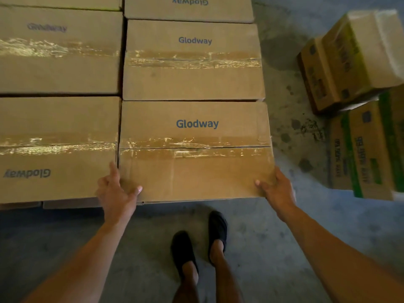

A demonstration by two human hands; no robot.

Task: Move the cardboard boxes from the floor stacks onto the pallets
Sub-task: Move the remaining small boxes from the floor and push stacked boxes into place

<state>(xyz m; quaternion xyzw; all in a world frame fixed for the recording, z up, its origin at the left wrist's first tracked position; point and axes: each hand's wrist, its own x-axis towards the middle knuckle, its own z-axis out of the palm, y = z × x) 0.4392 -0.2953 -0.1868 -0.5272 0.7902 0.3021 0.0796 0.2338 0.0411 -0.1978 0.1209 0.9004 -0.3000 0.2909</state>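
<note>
Two bare forearms reach forward; left hand (117, 191) and right hand (276, 189) each grip a near corner of the taped Glodway box (196, 162), thumbs on top.

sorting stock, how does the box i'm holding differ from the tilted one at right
The held box is plain brown with a blue Glodway word; the tilted box has green print. The held box lies flat beside a neighbour box; the tilted box sits askew on a lower box. The left hand and right hand hold the first; nothing touches the second. Both are cardboard.
</note>
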